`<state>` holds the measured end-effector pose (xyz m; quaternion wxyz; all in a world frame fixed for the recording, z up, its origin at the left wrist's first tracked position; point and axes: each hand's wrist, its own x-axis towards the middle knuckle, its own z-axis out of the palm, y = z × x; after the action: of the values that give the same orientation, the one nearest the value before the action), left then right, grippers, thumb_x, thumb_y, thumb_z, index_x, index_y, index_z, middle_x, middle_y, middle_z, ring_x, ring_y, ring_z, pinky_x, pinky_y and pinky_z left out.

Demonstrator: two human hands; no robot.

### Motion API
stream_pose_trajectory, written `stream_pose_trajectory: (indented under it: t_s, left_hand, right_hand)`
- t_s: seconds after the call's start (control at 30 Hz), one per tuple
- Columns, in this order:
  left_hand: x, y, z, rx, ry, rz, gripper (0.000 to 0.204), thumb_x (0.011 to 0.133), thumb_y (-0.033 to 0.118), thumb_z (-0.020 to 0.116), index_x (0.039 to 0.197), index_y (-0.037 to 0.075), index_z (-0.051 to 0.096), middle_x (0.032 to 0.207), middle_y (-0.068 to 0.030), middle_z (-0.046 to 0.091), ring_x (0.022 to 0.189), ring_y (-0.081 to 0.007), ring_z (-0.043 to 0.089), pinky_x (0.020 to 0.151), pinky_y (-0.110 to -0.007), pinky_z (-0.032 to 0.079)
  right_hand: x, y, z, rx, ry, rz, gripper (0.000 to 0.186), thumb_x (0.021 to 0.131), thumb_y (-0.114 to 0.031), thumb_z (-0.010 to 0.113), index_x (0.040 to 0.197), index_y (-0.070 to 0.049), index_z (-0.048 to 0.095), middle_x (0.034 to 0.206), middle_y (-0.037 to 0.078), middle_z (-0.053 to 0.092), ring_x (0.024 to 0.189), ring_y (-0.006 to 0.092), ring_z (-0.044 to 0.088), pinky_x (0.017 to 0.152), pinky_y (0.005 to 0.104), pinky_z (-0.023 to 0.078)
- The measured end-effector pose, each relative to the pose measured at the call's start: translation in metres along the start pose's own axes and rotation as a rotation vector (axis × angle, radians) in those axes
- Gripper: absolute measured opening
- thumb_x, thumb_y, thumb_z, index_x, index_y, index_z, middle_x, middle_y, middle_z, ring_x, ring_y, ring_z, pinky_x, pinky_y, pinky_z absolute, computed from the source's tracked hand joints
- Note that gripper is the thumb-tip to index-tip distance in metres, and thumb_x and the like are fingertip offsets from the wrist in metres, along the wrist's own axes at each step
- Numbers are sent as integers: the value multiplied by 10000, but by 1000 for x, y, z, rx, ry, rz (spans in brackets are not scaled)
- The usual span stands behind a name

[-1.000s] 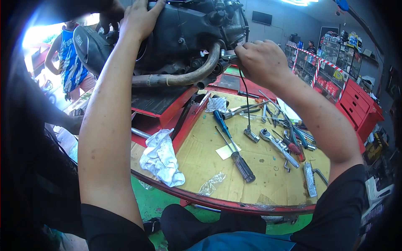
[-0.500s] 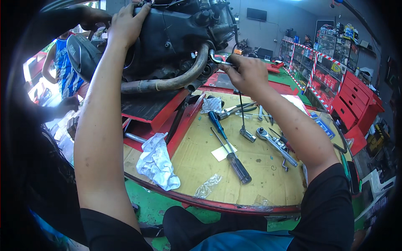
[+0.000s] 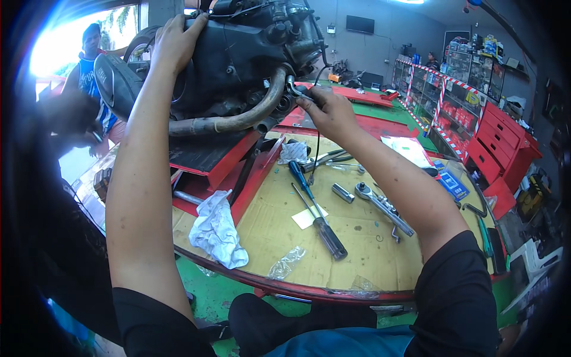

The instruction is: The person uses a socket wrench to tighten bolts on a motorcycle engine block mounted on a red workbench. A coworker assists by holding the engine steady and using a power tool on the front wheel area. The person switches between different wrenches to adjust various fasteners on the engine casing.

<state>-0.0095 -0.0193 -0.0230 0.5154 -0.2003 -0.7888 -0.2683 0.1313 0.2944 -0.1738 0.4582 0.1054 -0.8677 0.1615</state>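
A: Right hand status?
B: Curled. A bent chrome wrench is gripped between thumb and fingers; most of the handle is hidden by the hand.
A: Where is the wrench placed?
B: Bent end is held at the lower part of the engine, just beside the curved exhaust pipe. Whether a fastener is engaged can't be told from here.
A: Left hand?
B: Spread. It is laid against the engine's dark side, with the upper edge reached by the fingers. Whether anything is pressed by the fingertips can't be told.
A: Bench?
B: Covered by a cardboard sheet. A ratchet is laid near a loose chrome socket. A dark-handled screwdriver is rested across a yellow note. A white rag is bunched at the near left.
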Motion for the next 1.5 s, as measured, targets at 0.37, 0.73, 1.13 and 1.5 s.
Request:
stream_pose_trajectory:
  t_s: [0.37,0.73,1.13,1.5]
  left_hand:
    - [-2,0,5,-7,2,-41,790,948,699,479,1407,63,579,1479,-186,562,1412,-392,474,1154,-518,382]
    - [0,-2,4,-52,51,23,739,978,639,499,1336,0,604,1359,-282,603,1306,-440,549,1110,-480,395]
    - [27,-14,0,-28,-134,27,1034,870,815,508,1359,-94,572,1247,-316,650,1192,-405,649,1055,-461,451]
    - [-30,46,-37,-228,-47,-9,710,983,626,536,1241,-20,681,1169,-248,707,1099,-328,664,993,-419,468]
  right_hand:
    - [31,-57,-81,-700,-325,-281,267,932,-383,675,978,-131,750,849,119,733,823,349,723,721,478,573]
    - [56,-73,-85,-793,-499,-341,375,959,-441,641,863,-94,744,813,159,716,803,378,712,721,497,572]
    - [44,-72,-81,-737,-376,-147,438,928,-519,642,856,-107,773,798,162,718,807,403,706,714,516,567]
    - [28,-29,-55,-413,-238,-68,570,922,-658,625,914,-113,793,668,140,672,694,381,685,629,484,513]
